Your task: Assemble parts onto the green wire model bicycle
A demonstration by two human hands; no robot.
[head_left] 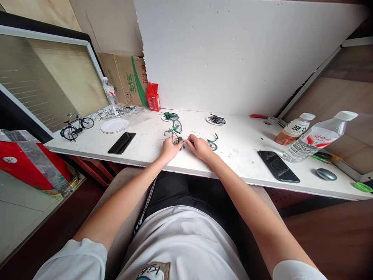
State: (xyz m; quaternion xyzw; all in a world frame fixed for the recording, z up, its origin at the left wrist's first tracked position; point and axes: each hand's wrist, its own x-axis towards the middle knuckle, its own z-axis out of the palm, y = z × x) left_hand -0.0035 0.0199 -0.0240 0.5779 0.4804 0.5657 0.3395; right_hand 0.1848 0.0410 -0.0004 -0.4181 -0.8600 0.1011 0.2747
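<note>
My left hand [170,150] is closed on the lower part of a partly built green model bicycle [177,126], whose front wheel points away from me. Close beside it, my right hand [199,147] is pinched at the bicycle's near end. Whatever lies between its fingertips is too small to make out. Just right of that hand lie a loose wheel [212,146] and a curved green mudguard-like piece [215,137]. Farther back, one small plate holds green parts [171,116] and another holds black parts [216,119].
A black model bicycle [76,127] stands at the left, near a white plate [114,125] and a phone [121,142]. Rightward are another phone [279,166], a mouse [326,174], a brown drink bottle [294,128] and a water bottle [319,136]. A red box [153,97] stands behind.
</note>
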